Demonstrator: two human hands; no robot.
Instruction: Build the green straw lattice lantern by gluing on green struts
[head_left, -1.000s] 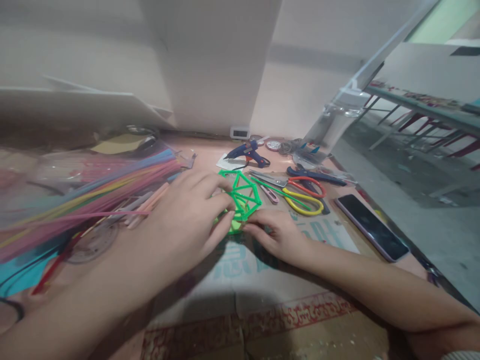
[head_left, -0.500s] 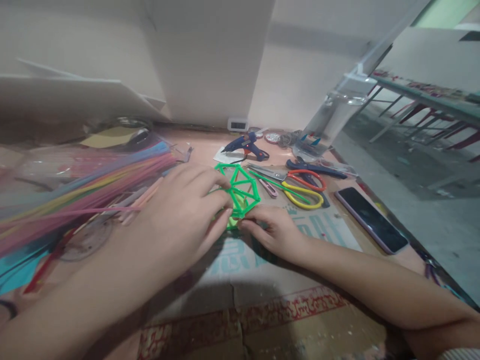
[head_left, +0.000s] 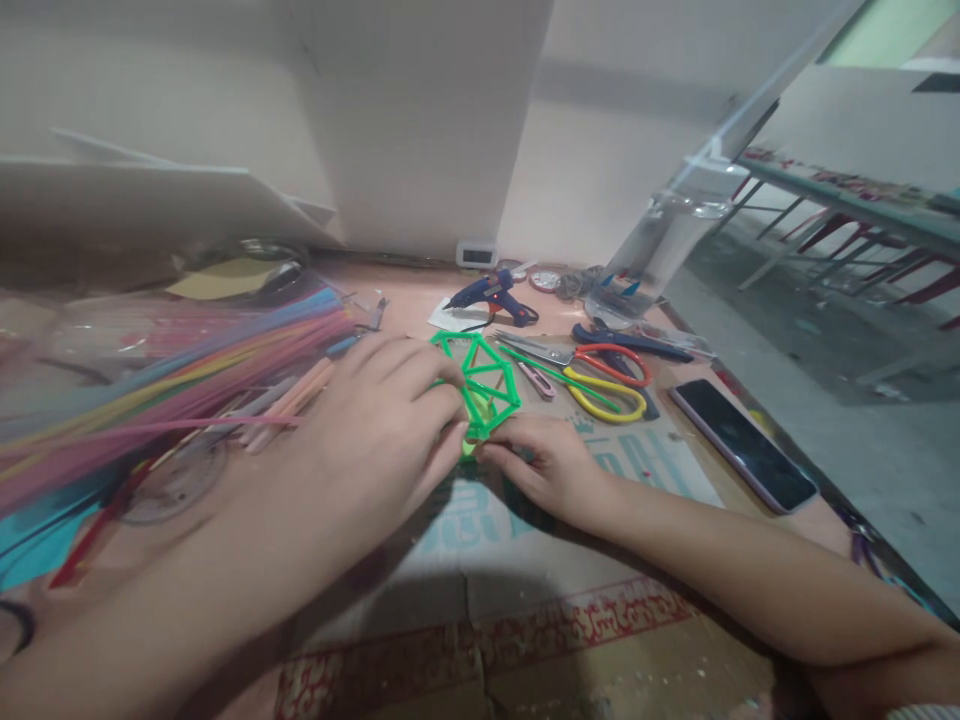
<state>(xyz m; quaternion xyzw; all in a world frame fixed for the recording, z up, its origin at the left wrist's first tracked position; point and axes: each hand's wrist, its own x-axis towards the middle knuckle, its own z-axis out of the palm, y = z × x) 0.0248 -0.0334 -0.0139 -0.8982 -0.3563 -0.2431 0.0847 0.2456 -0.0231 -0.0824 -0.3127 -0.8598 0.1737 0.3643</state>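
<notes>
Hands [head_left: 379, 415] unmoved on frame [head_left: 514, 383], phone [head_left: 742, 444] near edge [head_left: 793, 449]

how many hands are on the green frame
2. The left hand has its fingers at the left side of the green frame; the right hand has its fingertips at the lower right edge. No other hand shows.

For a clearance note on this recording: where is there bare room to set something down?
The cardboard is bare between the left forearm and right forearm, nearer than the green frame; a smaller patch lies between scissors, phone and right forearm. It's crowded left, with coloured strips, and beyond the frame, around the glue gun.
</notes>
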